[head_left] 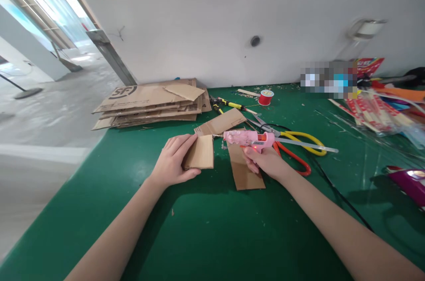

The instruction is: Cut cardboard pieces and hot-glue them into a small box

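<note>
My left hand (175,159) grips a small square cardboard piece (202,152) by its left side, thumb at the near edge and fingers over the far edge. In my right hand (264,162) is a pink hot glue gun (247,138), a clear glue stick (305,143) jutting from its back and a small red light lit. Its nozzle points left and reaches the square's far right corner; whether it touches I cannot tell. Under the gun and right hand lies a cardboard strip (247,177). Another cardboard strip (222,122) lies just behind the square.
Flattened cardboard boxes (146,101) are stacked at the back left. Scissors with yellow and orange handles (299,170), yellow-black pliers (230,103) and a red thread spool (265,98) lie behind. A black cord (338,194) runs right, near a purple object (407,183) and packaged sticks (375,110).
</note>
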